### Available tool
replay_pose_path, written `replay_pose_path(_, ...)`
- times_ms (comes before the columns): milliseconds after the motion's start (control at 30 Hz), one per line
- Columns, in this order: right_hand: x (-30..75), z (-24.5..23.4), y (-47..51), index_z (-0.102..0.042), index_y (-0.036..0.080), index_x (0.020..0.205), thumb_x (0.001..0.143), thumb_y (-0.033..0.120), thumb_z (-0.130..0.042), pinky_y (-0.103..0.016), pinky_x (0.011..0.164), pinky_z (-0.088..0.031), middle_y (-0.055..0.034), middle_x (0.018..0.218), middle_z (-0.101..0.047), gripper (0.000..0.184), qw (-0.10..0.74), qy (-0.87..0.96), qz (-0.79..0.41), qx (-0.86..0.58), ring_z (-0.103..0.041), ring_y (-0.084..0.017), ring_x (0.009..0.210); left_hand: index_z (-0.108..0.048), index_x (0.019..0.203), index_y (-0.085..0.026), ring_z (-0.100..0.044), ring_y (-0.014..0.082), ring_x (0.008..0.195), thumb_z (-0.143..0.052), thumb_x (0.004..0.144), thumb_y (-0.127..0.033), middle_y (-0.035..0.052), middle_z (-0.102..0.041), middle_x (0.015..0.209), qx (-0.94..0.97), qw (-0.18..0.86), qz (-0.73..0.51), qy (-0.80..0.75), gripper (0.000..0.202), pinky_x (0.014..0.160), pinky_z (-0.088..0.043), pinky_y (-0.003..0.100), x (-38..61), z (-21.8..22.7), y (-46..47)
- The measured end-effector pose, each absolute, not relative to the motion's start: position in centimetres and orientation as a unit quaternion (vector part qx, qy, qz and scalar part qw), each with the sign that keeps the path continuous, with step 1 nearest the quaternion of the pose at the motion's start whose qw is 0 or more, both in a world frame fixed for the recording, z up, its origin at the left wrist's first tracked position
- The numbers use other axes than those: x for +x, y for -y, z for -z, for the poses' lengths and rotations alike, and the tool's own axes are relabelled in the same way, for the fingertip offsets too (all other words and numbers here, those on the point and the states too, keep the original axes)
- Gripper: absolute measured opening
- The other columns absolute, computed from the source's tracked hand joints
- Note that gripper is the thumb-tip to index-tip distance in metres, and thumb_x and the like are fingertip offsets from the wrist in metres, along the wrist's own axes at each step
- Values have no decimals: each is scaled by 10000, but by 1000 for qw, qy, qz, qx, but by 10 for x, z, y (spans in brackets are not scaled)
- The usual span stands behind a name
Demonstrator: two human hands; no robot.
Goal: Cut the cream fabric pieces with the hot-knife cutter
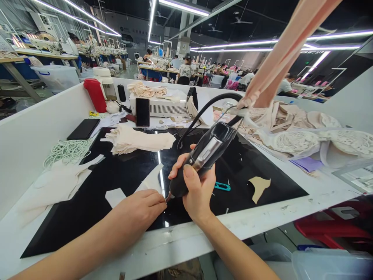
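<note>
My right hand (198, 190) is wrapped around a black corded hand tool (214, 142) with a silver lever on its side. The tool slants, rounded end down, and pink fabric strips (276, 66) tied at its upper end run upward out of view. My left hand (141, 210) is closed, its fingers pressed together at a white fabric piece (153, 179) beside the tool's lower end; what the fingertips pinch is mostly hidden. A smaller white piece (115, 196) lies left of that hand. Both hands are over a black glossy board (96, 206).
A stack of cream fabric pieces (140, 140) lies behind my hands. Teal thread snips (222, 186) and a beige scrap (258, 188) lie right. Lace bra parts (294, 142) are heaped farther right. A phone (142, 112) leans on a white box (166, 107); green cord (68, 152) lies left.
</note>
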State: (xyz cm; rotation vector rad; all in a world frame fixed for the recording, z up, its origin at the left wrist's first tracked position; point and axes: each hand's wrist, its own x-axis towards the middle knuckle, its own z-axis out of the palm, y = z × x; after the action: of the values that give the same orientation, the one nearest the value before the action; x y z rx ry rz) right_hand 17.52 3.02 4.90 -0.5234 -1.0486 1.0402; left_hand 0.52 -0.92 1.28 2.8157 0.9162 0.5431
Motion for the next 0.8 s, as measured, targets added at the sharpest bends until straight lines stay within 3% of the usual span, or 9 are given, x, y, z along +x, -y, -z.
replay_pose_path(333,178,-47,-27,-495,302,1221,879,389,-777,-273,569,-531,46,832,-652,451,702,468,-480,-243,-604,-123,596,-651,1200,-184,-684,220,1079,-435,1076,-106,75,-716,1137,925,96,-170,-325,261,967,-575,375,-5,-14,1)
replay_pose_path(633,176,-48,-28,-506,304,1225,870,405,-788,-285,586,-561,42,851,-658,465,709,465,-472,-243,-630,-126,607,-625,1300,-212,-683,216,1073,-463,1043,-76,70,-707,1151,927,77,-176,-321,333,948,-584,360,-8,-10,2)
replay_pose_path(800,176,-47,-29,-536,311,1201,880,359,-796,-268,606,-566,50,863,-670,417,712,459,-483,-222,-642,-111,620,-645,1243,-184,-685,230,1051,-415,1065,-85,81,-708,1147,933,36,-166,-317,307,913,-589,364,-7,-14,4)
